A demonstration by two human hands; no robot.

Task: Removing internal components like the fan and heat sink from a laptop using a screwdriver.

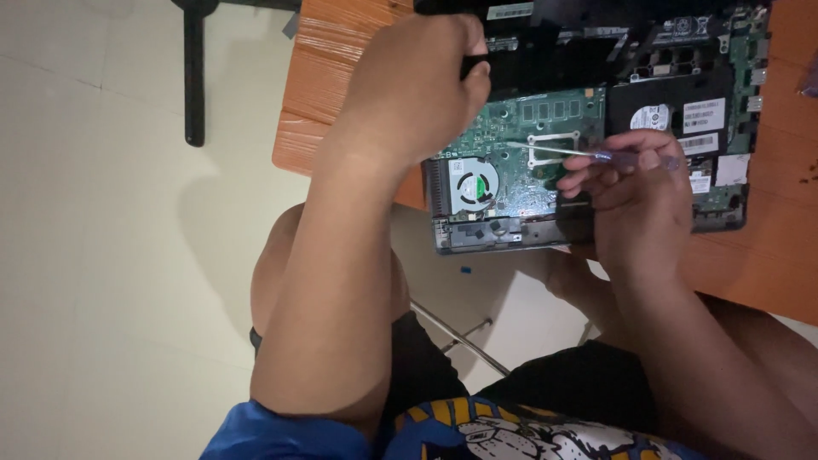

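An opened laptop (596,119) lies bottom-up on an orange wooden table (767,255), its green circuit board (528,128) and round cooling fan (473,183) exposed. My left hand (417,85) grips the laptop's black left edge near the top. My right hand (639,200) holds a thin screwdriver (588,155) with a blue-purple handle; its metal shaft points left, its tip over the circuit board beside the fan. A black hard drive (673,115) with white labels sits right of the board.
The laptop overhangs the table's near edge above my knees. A pale tiled floor (102,255) lies to the left, with a black stand leg (194,77) on it. A small blue piece (466,270) lies on the floor below the laptop.
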